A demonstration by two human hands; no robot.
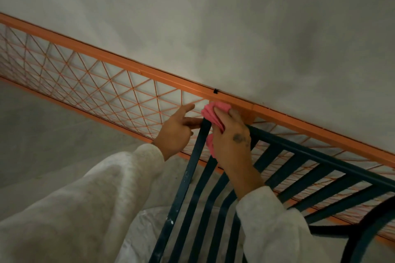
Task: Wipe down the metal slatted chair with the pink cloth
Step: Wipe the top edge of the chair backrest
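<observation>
Cloth (213,113), pink, crumpled, gripped by right hand (232,143) | left hand (177,132) open, steadying flat chair (192,177) slat

pale grey concrete floor (53,134), bearing dark metal slatted chair (299,175) just beside orange lattice railing (106,83); contact points hidden.

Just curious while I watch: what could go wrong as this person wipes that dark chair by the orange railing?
The right hand presses the pink cloth at the chair corner right beside the orange railing; knuckles might scrape it. The left hand grips only by fingertips, so the chair could shift. Pale flecks on the frame may be paint, not dirt.
</observation>
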